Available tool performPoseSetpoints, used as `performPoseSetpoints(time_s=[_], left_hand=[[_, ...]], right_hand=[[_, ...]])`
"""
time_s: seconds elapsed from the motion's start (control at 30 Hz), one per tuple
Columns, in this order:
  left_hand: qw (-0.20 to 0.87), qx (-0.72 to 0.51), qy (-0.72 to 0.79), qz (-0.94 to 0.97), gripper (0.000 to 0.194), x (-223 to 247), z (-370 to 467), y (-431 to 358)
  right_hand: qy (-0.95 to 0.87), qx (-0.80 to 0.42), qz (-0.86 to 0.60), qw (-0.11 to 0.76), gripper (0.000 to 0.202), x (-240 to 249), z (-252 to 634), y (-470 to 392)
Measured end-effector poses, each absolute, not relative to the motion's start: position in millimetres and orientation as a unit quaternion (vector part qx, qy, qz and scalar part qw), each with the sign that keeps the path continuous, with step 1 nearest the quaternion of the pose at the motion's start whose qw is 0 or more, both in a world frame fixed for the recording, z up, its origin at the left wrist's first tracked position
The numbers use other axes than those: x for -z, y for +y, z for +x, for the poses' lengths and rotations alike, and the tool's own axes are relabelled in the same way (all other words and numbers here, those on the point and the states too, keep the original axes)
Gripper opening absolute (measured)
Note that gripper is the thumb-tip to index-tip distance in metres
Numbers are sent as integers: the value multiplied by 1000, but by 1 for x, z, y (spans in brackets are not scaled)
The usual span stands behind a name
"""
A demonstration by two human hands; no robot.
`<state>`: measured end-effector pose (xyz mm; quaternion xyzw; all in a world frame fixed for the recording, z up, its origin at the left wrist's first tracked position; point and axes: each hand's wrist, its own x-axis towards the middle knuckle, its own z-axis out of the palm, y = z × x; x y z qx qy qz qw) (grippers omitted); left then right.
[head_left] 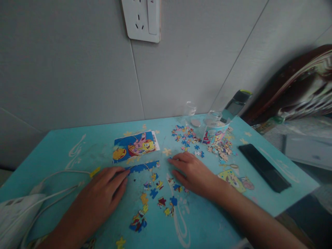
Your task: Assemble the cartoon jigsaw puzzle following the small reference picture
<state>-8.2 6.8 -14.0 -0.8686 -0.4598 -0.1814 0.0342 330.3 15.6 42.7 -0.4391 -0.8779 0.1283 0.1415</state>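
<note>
A joined strip of blue puzzle pieces [141,167] lies below the picture card [136,146], which shows cartoon figures. My left hand [105,186] rests at the strip's left end, its fingers stretched out and touching it. To the right of the strip, my right hand [190,171] has its fingertips low over the table; a small blue bit shows at the index fingertip, too small to make out fully. Between and below the hands lie loose pieces, among them a blue piece [154,193], a dark red piece [162,202] and a joined cluster [138,223].
Piles of pieces [185,135] lie at the back right beside a printed tub [215,134] and a clear cup [191,108]. A black phone-like object [264,167] is at the right. White cables and a power strip [19,218] sit at the left. The wall [77,69] stands behind.
</note>
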Motion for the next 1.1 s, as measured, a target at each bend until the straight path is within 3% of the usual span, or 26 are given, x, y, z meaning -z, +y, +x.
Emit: performPoseSetpoints(time_s=[1.1], left_hand=[[32, 178, -462, -868, 37, 4, 1, 5]], right_hand=[[-872, -95, -467, 107, 28, -38, 329, 16]])
